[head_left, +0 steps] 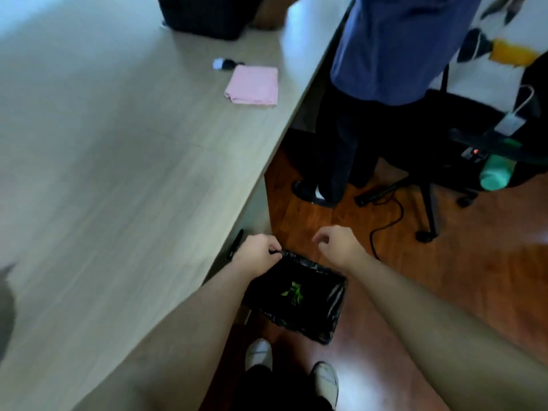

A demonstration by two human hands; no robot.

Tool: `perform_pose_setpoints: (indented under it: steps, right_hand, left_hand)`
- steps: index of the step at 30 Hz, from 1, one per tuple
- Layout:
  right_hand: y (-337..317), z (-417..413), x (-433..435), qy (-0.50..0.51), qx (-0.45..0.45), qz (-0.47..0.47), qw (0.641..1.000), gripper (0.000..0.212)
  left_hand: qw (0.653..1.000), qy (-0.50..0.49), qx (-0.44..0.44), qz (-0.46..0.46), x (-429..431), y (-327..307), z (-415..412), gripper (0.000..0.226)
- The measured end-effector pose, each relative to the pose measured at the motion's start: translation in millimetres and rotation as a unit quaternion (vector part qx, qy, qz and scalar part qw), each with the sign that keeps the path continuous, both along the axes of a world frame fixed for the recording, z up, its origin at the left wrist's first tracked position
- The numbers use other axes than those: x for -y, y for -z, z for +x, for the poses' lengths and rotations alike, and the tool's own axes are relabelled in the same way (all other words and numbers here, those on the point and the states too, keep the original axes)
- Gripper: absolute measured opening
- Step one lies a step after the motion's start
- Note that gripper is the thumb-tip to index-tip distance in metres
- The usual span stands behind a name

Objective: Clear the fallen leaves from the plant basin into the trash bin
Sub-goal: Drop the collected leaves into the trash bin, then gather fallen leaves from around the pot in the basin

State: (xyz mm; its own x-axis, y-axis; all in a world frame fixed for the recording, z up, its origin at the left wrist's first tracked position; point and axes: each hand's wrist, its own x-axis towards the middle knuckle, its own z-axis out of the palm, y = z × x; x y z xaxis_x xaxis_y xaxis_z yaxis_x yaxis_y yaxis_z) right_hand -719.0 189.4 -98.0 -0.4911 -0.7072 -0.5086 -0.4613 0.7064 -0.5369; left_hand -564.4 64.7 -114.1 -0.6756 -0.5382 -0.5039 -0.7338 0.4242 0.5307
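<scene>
The trash bin [332, 310] stands on the wooden floor beside the table's corner, lined with a black bag. Several green leaves [293, 293] lie at its bottom. My left hand [261, 251] pinches the black bag at the bin's far left rim. Hovering just past the bin's far edge, my right hand [338, 243] holds nothing, its fingers loosely curled and apart. The plant basin is not in view.
A long pale table [118, 173] fills the left, with a folded pink cloth [253, 86], a black pen [235, 244] near its edge and a dark object at the far end. Another person [385, 69] stands beside an office chair [439, 161]. A cable runs across the floor.
</scene>
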Motion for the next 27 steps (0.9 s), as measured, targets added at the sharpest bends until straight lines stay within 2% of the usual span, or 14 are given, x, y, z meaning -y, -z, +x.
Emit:
perform_pose_setpoints:
  steps: [6, 12, 17, 20, 23, 27]
  right_hand:
    - [-65, 23, 49, -0.079, -0.044, -0.094, 0.991, 0.025]
    - [-101, 119, 106, -0.218, -0.039, -0.148, 0.964, 0.022]
    - [-128, 228, 131, -0.362, -0.037, -0.193, 0.911, 0.020]
    - [-136, 292, 145, -0.415, -0.026, -0.211, 0.885, 0.020]
    - [-137, 359, 156, -0.458, -0.016, -0.214, 0.862, 0.021]
    - [-126, 433, 172, -0.506, -0.003, -0.192, 0.841, 0.023]
  left_hand:
    - [0.987, -0.118, -0.068, -0.084, 1, -79, 47, 0.014]
    - [0.949, -0.270, -0.061, -0.148, -1, -119, 169, 0.015]
    - [0.880, -0.438, -0.031, -0.178, -28, -131, 304, 0.015]
    - [0.833, -0.521, -0.027, -0.188, -49, -133, 372, 0.011]
    - [0.792, -0.576, -0.023, -0.201, -61, -131, 433, 0.012]
    - [0.766, -0.608, -0.013, -0.209, -53, -124, 496, 0.013]
